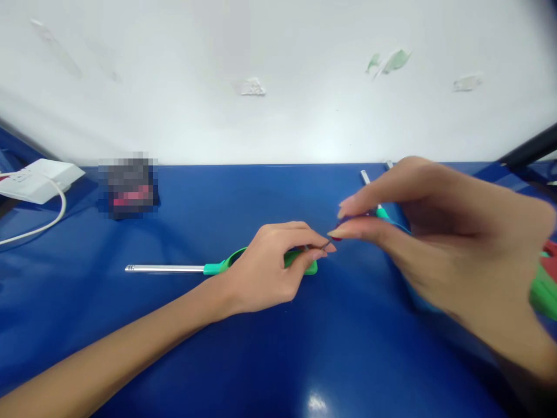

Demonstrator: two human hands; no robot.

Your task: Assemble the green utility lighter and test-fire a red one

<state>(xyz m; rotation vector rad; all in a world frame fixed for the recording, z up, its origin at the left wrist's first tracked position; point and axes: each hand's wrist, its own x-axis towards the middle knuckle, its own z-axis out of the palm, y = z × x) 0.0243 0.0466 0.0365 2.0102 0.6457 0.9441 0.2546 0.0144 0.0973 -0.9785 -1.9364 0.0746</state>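
Note:
My right hand point(444, 232) pinches the red and dark purple handle of a small screwdriver point(336, 238) between thumb and fingertips, above the table. The thin metal shaft points left, into the pinched fingertips of my left hand point(274, 261), which close around its end; whether a tiny part sits there too is hidden. Beneath my left hand, a green long-neck lighter point(213, 269) lies flat on the table, its silver tube pointing left and its green end showing past my fingers. My left palm covers the lighter's middle.
The blue table point(243, 360) meets a white wall point(296, 128) with tape scraps. Back left are a white power strip point(47, 177) with a cable and a pixelated dark object point(133, 186). Beyond my right hand lies another silver-tubed lighter point(365, 177); red and green items point(546, 284) sit far right.

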